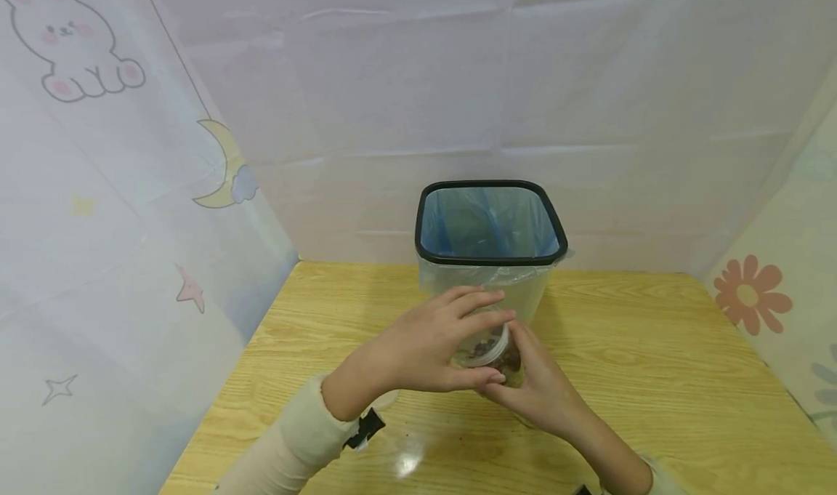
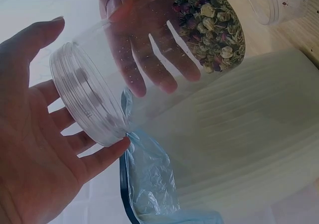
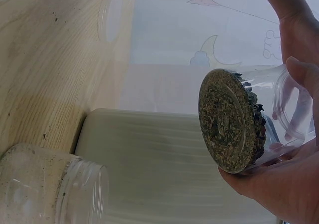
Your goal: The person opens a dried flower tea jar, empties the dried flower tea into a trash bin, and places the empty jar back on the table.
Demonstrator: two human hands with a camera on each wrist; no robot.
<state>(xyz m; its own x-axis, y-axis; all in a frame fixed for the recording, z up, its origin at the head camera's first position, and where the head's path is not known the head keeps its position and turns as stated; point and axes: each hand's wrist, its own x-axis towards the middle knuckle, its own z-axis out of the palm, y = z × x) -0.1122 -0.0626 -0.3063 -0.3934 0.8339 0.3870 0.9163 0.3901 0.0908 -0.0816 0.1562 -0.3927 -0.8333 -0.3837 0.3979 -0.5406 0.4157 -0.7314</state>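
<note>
A clear jar [image 2: 174, 94] of dried flowers and herbs [image 2: 212, 27] is held tilted in front of the bin by both hands. My right hand [image 1: 543, 386] grips its side, with the fingers showing through the clear wall in the left wrist view. Around the clear ridged screw lid [image 2: 89, 94] curl the fingers of my left hand [image 1: 438, 342]; its thumb stands off the lid in the left wrist view. The herbs lie against the jar's base, which faces the camera in the right wrist view.
Behind the hands stands a bin [image 1: 490, 261] with a black rim and a bluish bag liner [image 1: 458, 226]. A second clear jar [image 3: 50, 184], open at its neck, stands on the wooden table [image 1: 641, 349] beside the bin. A clear round lid [image 3: 109, 15] lies farther left. Printed sheets surround the table.
</note>
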